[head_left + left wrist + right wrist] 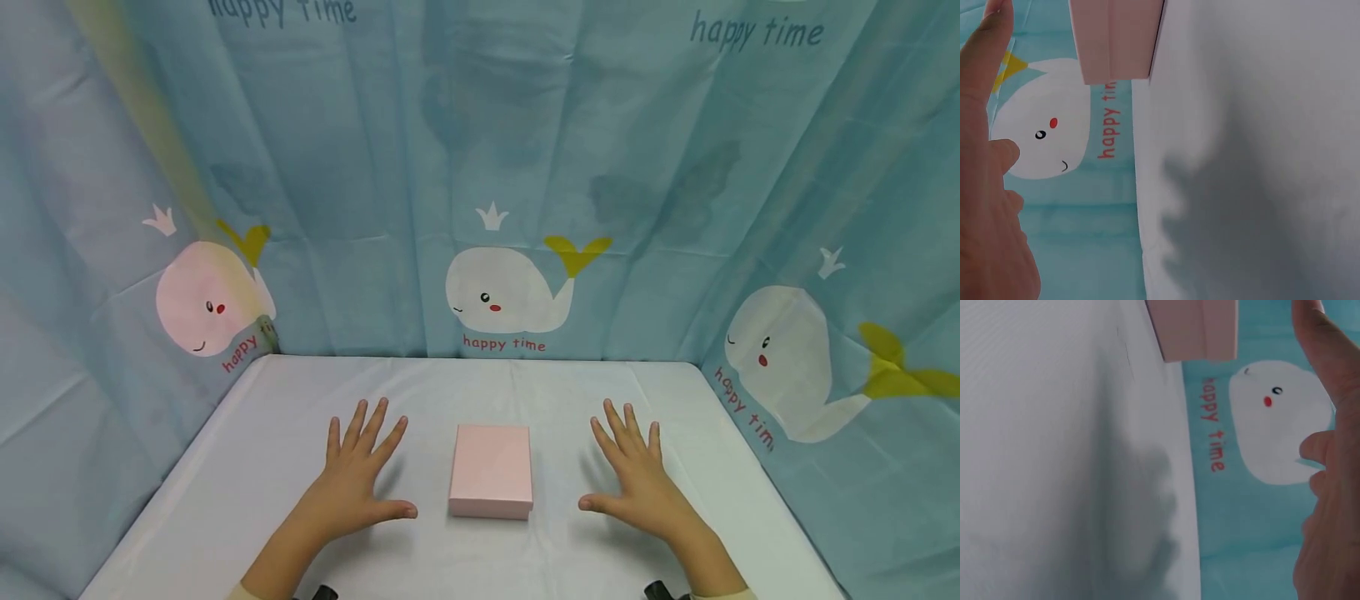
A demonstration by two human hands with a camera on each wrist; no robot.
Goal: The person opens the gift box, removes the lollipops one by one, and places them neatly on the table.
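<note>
A pink lidded box lies flat on the white table, midway between the two hands. To its left my left hand hovers palm down over the tabletop, fingers spread and thumb pointing toward the box. My right hand mirrors it on the other side, also spread wide and holding nothing. Both hands are apart from the box. The left wrist view catches the box's side at the top, beyond the thumb. In the right wrist view the box likewise shows at the top, with the right thumb at the edge.
A white cloth covers the table. Blue curtains with whale prints hang behind it and along both sides, right at the table's edges. Dark wrist camera parts show near the bottom edge. Shadows of the hands fall on the cloth.
</note>
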